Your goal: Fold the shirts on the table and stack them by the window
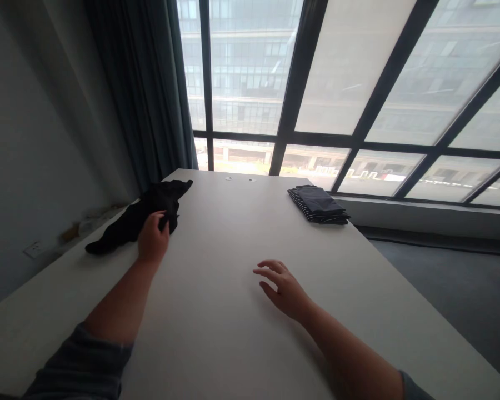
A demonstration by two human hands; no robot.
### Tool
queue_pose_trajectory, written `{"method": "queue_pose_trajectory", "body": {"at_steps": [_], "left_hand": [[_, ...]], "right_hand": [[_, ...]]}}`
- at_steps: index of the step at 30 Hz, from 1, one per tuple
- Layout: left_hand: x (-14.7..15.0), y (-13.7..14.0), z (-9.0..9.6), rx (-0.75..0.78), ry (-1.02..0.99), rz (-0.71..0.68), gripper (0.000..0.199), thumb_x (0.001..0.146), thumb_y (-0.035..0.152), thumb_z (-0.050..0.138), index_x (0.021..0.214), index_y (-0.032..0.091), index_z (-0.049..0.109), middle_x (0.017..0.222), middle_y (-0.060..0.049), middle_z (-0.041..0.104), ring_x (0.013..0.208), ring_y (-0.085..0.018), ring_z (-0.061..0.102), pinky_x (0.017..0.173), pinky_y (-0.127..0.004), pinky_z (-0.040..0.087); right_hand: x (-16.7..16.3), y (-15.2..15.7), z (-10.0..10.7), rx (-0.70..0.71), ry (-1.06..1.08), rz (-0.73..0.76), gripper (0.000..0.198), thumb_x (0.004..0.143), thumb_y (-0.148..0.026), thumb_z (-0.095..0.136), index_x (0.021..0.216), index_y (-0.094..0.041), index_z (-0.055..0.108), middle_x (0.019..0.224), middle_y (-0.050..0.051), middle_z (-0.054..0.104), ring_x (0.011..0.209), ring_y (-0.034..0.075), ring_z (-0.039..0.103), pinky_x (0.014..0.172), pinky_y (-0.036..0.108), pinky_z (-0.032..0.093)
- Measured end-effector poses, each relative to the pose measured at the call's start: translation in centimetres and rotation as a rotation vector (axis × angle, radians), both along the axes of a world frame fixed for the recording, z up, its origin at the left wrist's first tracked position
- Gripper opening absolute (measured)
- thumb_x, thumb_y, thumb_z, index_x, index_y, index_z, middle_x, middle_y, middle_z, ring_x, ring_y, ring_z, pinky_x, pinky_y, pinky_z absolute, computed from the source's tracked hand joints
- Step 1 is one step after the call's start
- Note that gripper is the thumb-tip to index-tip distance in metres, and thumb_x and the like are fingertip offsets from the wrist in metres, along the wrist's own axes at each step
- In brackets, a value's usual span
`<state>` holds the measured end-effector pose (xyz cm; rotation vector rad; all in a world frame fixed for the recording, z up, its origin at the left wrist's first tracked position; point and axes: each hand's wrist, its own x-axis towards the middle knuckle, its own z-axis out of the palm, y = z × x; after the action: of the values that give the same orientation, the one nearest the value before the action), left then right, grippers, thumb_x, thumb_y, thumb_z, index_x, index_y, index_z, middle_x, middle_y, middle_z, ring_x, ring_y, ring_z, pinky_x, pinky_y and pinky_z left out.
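Observation:
A crumpled black cloth (127,225) lies along the left edge of the white table, its exact kind hard to make out. My left hand (153,236) pinches the cloth at its near right side, fingers closed on the fabric. Over the middle right of the table is my right hand (285,289), fingers apart and slightly curved, holding nothing. Farther off, near the right edge, sits a neat stack of folded dark cloths (319,205), some with thin white stripes and a plain dark grey one on top.
The white table (216,311) reaches forward toward large framed windows (250,72). Two small round fittings (252,180) are set near its far edge. A dark curtain (141,83) hangs at the far left, and a wall socket (34,250) shows low on the left wall.

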<state>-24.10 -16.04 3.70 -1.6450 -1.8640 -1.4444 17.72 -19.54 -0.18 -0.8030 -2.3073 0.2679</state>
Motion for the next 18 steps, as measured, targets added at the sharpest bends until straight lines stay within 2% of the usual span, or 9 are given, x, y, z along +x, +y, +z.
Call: {"method": "queue_pose_trajectory", "body": {"at_steps": [2, 5, 6, 8, 10, 12, 15, 18], "left_hand": [[5.5, -2.0, 0.1, -0.028, 0.036, -0.304, 0.02, 0.1, 0.026, 0.049, 0.115, 0.019, 0.061, 0.139, -0.016, 0.064, 0.133, -0.026, 0.059, 0.119, -0.041, 0.043], [12.8, -5.6, -0.7, -0.204, 0.09, -0.811, 0.022, 0.096, 0.027, 0.06, 0.118, 0.023, 0.063, 0.144, -0.013, 0.063, 0.132, -0.026, 0.061, 0.115, -0.041, 0.047], [14.4, -6.6, -1.1, -0.277, 0.118, -0.946, 0.026, 0.095, 0.026, 0.063, 0.12, 0.024, 0.064, 0.145, -0.013, 0.063, 0.132, -0.026, 0.061, 0.113, -0.041, 0.048], [16.4, -8.2, -1.9, -0.369, 0.171, -1.067, 0.038, 0.091, 0.026, 0.069, 0.128, 0.026, 0.062, 0.144, -0.012, 0.063, 0.126, -0.026, 0.064, 0.108, -0.04, 0.052], [17.1, -8.7, -2.8, -0.413, 0.263, -1.027, 0.048, 0.086, 0.026, 0.074, 0.133, 0.026, 0.062, 0.137, -0.011, 0.066, 0.118, -0.027, 0.067, 0.104, -0.041, 0.053], [17.4, -8.3, -3.6, -0.453, 0.346, -0.909, 0.048, 0.084, 0.027, 0.077, 0.131, 0.025, 0.064, 0.128, -0.01, 0.069, 0.112, -0.028, 0.067, 0.101, -0.042, 0.052], [18.3, -7.3, -4.6, -0.488, 0.349, -0.731, 0.041, 0.087, 0.025, 0.072, 0.127, 0.022, 0.065, 0.118, -0.01, 0.071, 0.109, -0.03, 0.067, 0.098, -0.043, 0.052], [20.1, -6.7, -4.6, -0.492, 0.328, -0.603, 0.029, 0.089, 0.022, 0.067, 0.117, 0.02, 0.069, 0.116, -0.012, 0.07, 0.111, -0.031, 0.064, 0.099, -0.044, 0.05]], "right_hand": [[-0.6, -0.8, 0.2, -0.012, 0.037, -0.013, 0.053, 0.097, -0.026, 0.063, 0.149, -0.036, 0.058, 0.142, 0.012, 0.06, 0.132, 0.03, 0.058, 0.111, 0.054, 0.052], [-1.1, -1.6, -0.1, -0.07, 0.057, -0.041, 0.091, 0.085, -0.025, 0.076, 0.165, -0.036, 0.035, 0.158, 0.013, 0.045, 0.144, 0.033, 0.049, 0.117, 0.054, 0.048], [-1.2, -1.7, -0.3, -0.089, 0.046, -0.051, 0.097, 0.079, -0.021, 0.078, 0.165, -0.034, 0.036, 0.16, 0.013, 0.043, 0.145, 0.034, 0.048, 0.117, 0.054, 0.048], [-1.1, -1.5, -0.6, -0.108, -0.014, -0.061, 0.088, 0.07, -0.012, 0.076, 0.153, -0.031, 0.054, 0.153, 0.013, 0.05, 0.14, 0.036, 0.051, 0.114, 0.054, 0.05], [-0.8, -1.1, -0.6, -0.109, -0.082, -0.057, 0.071, 0.066, -0.004, 0.068, 0.133, -0.027, 0.069, 0.139, 0.011, 0.061, 0.13, 0.035, 0.057, 0.111, 0.054, 0.051], [-0.4, -0.6, -0.3, -0.121, -0.083, -0.052, 0.065, 0.064, 0.0, 0.062, 0.123, -0.025, 0.072, 0.131, 0.01, 0.066, 0.123, 0.032, 0.061, 0.109, 0.052, 0.051], [0.1, -0.4, 0.4, -0.161, 0.071, -0.066, 0.065, 0.065, -0.002, 0.057, 0.125, -0.024, 0.068, 0.128, 0.009, 0.067, 0.116, 0.028, 0.064, 0.105, 0.047, 0.053], [0.0, -0.4, 0.8, -0.233, 0.298, -0.127, 0.055, 0.068, -0.009, 0.057, 0.12, -0.025, 0.066, 0.119, 0.007, 0.068, 0.104, 0.024, 0.065, 0.09, 0.038, 0.056]]}}
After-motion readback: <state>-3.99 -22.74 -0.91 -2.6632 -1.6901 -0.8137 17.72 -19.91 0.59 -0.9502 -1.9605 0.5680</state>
